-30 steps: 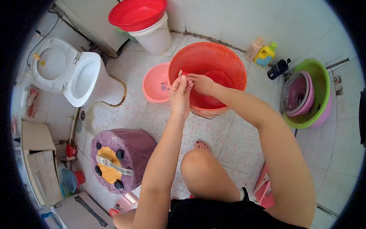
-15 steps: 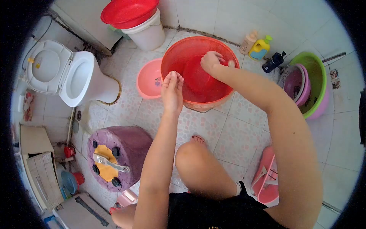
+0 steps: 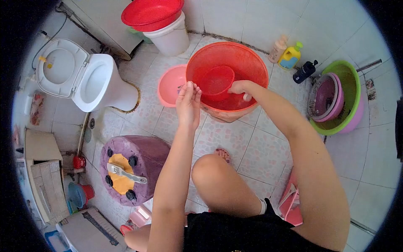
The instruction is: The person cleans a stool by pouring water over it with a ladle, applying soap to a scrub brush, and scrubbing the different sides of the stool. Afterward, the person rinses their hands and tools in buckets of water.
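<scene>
My right hand is closed around the edge or handle of a red water dipper, inside a large red-orange bucket. The dipper's round bowl is tilted toward the left side of the bucket, and a small pale piece shows below my fingers. Over the bucket's left rim, my left hand is raised with its fingers curled and pressed together against the thumb. Whatever lies inside that hand is hidden. A pink basin sits on the floor just left of the bucket.
A white pail carries a red basin. Bottles, including a yellow one, stand along the wall. Stacked green and purple tubs are at right. A toilet and purple padded stool are at left.
My right hand has turned and drawn slightly toward me, and the dipper's bowl now shows more clearly, higher in the bucket. The view has shifted slightly; my left hand keeps its pose.
</scene>
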`<state>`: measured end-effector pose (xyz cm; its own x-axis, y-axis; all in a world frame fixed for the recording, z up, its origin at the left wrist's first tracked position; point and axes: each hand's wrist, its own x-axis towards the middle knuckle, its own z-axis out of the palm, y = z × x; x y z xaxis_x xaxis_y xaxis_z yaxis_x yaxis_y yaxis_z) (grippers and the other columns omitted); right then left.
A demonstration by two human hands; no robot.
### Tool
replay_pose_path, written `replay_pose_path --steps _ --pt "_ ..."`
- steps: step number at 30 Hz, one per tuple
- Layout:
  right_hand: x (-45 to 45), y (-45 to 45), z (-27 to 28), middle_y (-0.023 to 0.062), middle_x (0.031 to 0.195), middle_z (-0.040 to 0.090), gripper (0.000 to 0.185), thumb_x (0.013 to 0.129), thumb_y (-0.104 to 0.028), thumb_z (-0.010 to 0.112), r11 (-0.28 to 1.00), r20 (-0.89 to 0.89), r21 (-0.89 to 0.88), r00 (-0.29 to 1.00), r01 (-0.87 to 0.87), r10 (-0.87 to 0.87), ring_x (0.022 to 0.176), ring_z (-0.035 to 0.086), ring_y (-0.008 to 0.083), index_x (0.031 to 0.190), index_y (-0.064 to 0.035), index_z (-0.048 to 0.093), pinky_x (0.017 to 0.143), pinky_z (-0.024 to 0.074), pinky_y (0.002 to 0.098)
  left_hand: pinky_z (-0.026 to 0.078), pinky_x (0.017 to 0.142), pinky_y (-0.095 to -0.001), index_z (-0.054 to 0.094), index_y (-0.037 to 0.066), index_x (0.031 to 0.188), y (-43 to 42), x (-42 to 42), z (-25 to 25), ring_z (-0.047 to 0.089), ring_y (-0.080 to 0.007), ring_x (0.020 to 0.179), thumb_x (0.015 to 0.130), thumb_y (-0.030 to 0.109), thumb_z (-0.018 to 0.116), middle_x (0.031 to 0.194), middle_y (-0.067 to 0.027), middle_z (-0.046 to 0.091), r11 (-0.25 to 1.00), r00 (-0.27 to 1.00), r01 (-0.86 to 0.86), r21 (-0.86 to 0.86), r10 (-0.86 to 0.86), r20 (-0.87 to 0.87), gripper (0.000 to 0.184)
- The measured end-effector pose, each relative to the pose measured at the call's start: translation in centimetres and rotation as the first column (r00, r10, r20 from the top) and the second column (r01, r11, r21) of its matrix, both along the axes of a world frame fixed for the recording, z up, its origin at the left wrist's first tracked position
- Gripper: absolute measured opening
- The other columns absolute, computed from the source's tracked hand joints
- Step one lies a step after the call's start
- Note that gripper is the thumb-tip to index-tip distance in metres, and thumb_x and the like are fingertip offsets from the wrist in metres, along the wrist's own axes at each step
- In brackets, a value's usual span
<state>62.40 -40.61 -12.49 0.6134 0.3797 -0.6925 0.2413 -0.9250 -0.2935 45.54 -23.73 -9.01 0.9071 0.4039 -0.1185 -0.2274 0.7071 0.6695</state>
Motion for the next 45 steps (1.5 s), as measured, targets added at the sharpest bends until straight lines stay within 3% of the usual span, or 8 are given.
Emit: replay_pose_path --steps 3,6,9,12,18,25,37,45 --pt "-0.9 -0.2 -0.5 0.0222 0.107 0.07 0.03 0.092 -0.021 0.055 0.993 0.248 -0.056 0.962 -0.099 0.11 0.088 0.072 0.0254 0.109 -0.0034 0.072 0.074 0.0579 0.0429 0.051 0.086 -0.0255 0.064 0.008 0.102 0.9 -1.0 0.5 0.06 -0.0097 0.089 0.099 0.02 0.062 0.094 -0.0003 0.064 0.998 1.0 -0.01 0.054 0.01 -0.003 0.013" --pt "-2.7 0.3 -1.4 0.0131 0.093 0.075 0.023 0.086 -0.016 0.058 0.888 0.614 -0.387 0.65 -0.246 0.448 0.086 0.074 0.0269 0.098 -0.0111 0.078 0.071 0.0591 0.0411 0.05 0.086 -0.0255 0.064 0.008 0.102 1.5 -2.0 0.9 0.06 -0.0097 0.089 0.099 0.02 0.062 0.094 -0.0004 0.064 0.996 1.0 -0.017 0.083 0.019 -0.02 0.013" --pt "-3.7 1.9 -1.8 0.0142 0.095 0.075 0.023 0.087 -0.016 0.057 0.802 0.562 -0.522 0.591 -0.29 0.579 0.083 0.074 0.0291 0.096 -0.0103 0.078 0.068 0.0594 0.0406 0.05 0.086 -0.0257 0.063 0.007 0.102 1.8 -3.4 2.1 0.06 -0.0099 0.089 0.099 0.02 0.062 0.094 -0.0003 0.064 0.995 0.997 -0.047 0.087 0.051 -0.05 0.013" --pt "-2.1 1.6 -5.8 0.0158 0.093 0.075 0.023 0.088 -0.018 0.058 0.934 0.638 -0.195 0.685 -0.299 0.352 0.078 0.074 0.0295 0.092 -0.0072 0.078 0.064 0.059 0.0408 0.05 0.087 -0.0267 0.062 0.007 0.103 2.2 -5.2 2.6 0.06 -0.0101 0.089 0.099 0.02 0.062 0.095 -0.0002 0.063 0.993 0.993 -0.074 0.088 0.081 -0.08 0.013" --pt "-0.7 0.5 -0.7 0.0156 0.075 0.066 0.019 0.09 -0.017 0.063 0.984 0.02 0.171 0.998 0.048 -0.052 0.066 0.066 0.0249 0.087 0.0012 0.069 0.049 0.0518 0.0388 0.049 0.089 -0.0274 0.062 0.008 0.104 3.3 -9.1 3.6 0.059 -0.0103 0.092 0.099 0.02 0.062 0.097 0.0002 0.063 0.986 0.988 -0.132 0.098 0.139 -0.065 0.013" --pt "-4.6 -1.0 8.5 0.0073 0.072 0.057 0.019 0.092 -0.017 0.067 0.771 -0.306 0.338 0.838 0.54 -0.453 0.056 0.057 0.0185 0.085 -0.001 0.059 0.043 0.0478 0.0319 0.049 0.087 -0.0258 0.061 0.008 0.102 6.0 -16.2 6.8 0.058 -0.0115 0.089 0.099 0.02 0.061 0.095 -0.0008 0.061 0.965 0.967 -0.253 0.07 0.255 -0.027 0.012" --pt "-14.2 4.7 26.9 0.0028 0.067 0.058 0.023 0.094 -0.029 0.066 0.875 -0.135 0.453 0.984 0.168 -0.119 0.047 0.052 0.0109 0.09 -0.0073 0.058 0.04 0.0421 0.0257 0.052 0.083 -0.0271 0.061 0.004 0.103 21.1 -31.1 8.6 0.06 -0.0139 0.09 0.097 0.016 0.064 0.095 -0.0035 0.062 0.831 0.831 -0.556 -0.012 0.556 0.008 0.014" --pt "-23.3 18.9 26.0 0.0005 0.069 0.059 0.024 0.096 -0.026 0.063 0.769 -0.146 0.637 0.971 -0.056 0.191 0.054 0.055 0.0098 0.083 -0.0058 0.063 0.048 0.0461 0.0281 0.053 0.083 -0.0264 0.06 0.004 0.105 33.7 -36.9 5.2 0.06 -0.0153 0.091 0.097 0.018 0.063 0.096 -0.0031 0.061 0.755 0.76 -0.649 -0.093 0.636 -0.134 0.016"
